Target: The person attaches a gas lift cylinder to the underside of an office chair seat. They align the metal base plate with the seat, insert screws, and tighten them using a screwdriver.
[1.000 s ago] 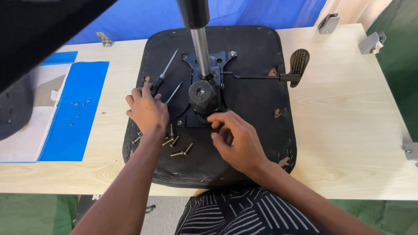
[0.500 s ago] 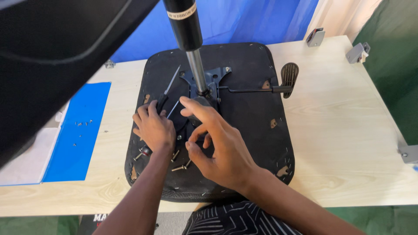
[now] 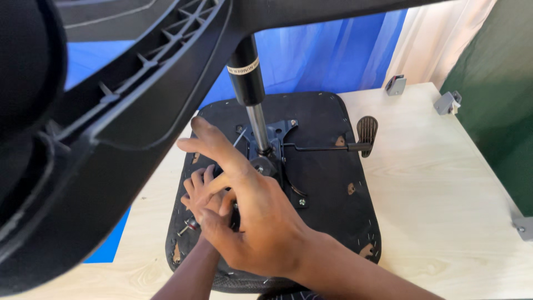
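Pale wood makes up the table (image 3: 444, 183), and an upturned black chair seat (image 3: 333, 205) lies flat on it, underside up. Nearest the camera, the right hand (image 3: 252, 216) reaches across the seat with its fingers spread wide and the index stretched toward the upper left; it grips nothing. Just beneath and left of it, touching it, the left hand (image 3: 202, 191) rests on the seat with fingers curled, and what it holds, if anything, is hidden, so I cannot tell. A small bolt (image 3: 187, 226) lies on the seat beside that hand. Past the fingers, the metal mechanism plate (image 3: 275, 139) sits at the seat's middle, with the gas cylinder (image 3: 249, 83) standing up from it and a lever with a paddle handle (image 3: 366, 133) pointing right. Overhead and left, a black ribbed plastic chair part (image 3: 111, 111), probably the base, fills the view. Farthest back hangs a blue backdrop (image 3: 333, 55).
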